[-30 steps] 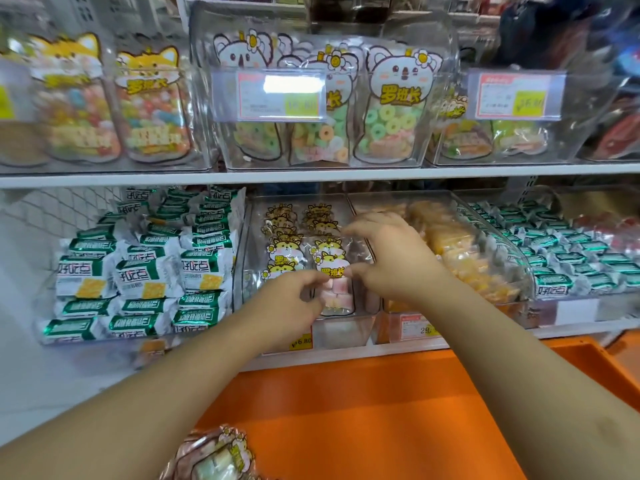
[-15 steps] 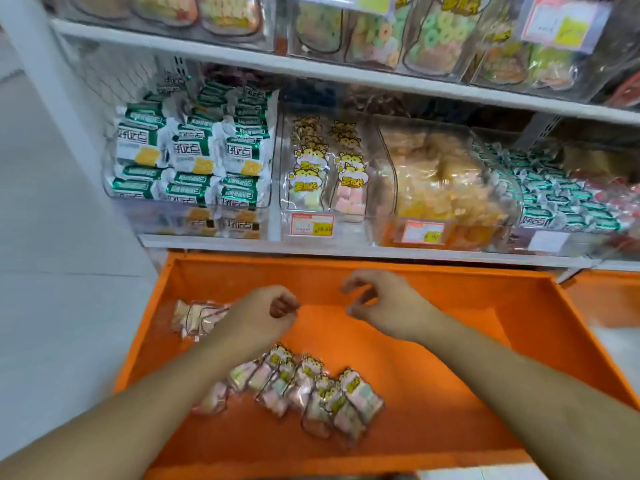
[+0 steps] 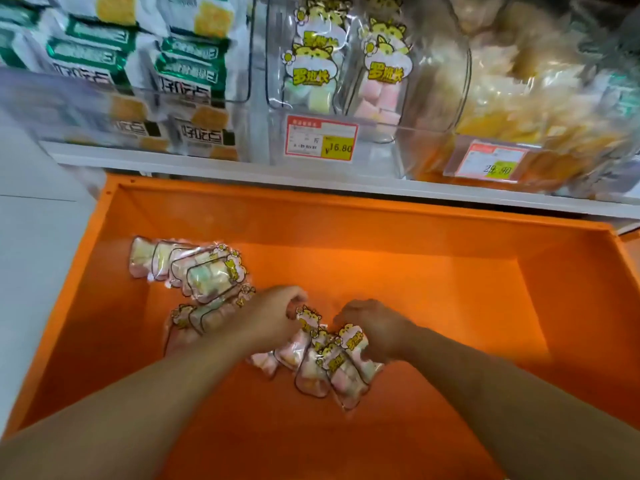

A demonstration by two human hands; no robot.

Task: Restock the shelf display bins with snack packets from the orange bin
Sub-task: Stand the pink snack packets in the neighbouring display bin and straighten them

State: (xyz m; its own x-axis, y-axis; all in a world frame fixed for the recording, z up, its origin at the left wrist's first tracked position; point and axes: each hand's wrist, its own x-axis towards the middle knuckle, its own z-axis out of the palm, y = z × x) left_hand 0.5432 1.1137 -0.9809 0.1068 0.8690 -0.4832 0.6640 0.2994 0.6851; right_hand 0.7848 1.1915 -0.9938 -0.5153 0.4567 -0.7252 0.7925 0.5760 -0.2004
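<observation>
Both hands have come down from the shelf's clear display bin [image 3: 341, 81] into the orange bin [image 3: 450, 271]. The left hand [image 3: 273, 317] and right hand [image 3: 375, 329] now curl their fingers around a fanned cluster of marshmallow packets [image 3: 325, 362] on the bin floor. A second pile of packets [image 3: 194, 271] lies further left, untouched. A fresh handful appears to be gathering for the shelf.

Bright, even light falls from overhead, casting only soft shadows inside the glossy orange plastic bin [image 3: 450, 271]. Glare streaks the clear plastic shelf display bins [image 3: 346, 140]. Motion blur smears the upper corners, the green-and-white packets [image 3: 104, 64] especially, and wide-angle distortion bends the white shelf edge [image 3: 242, 171].
</observation>
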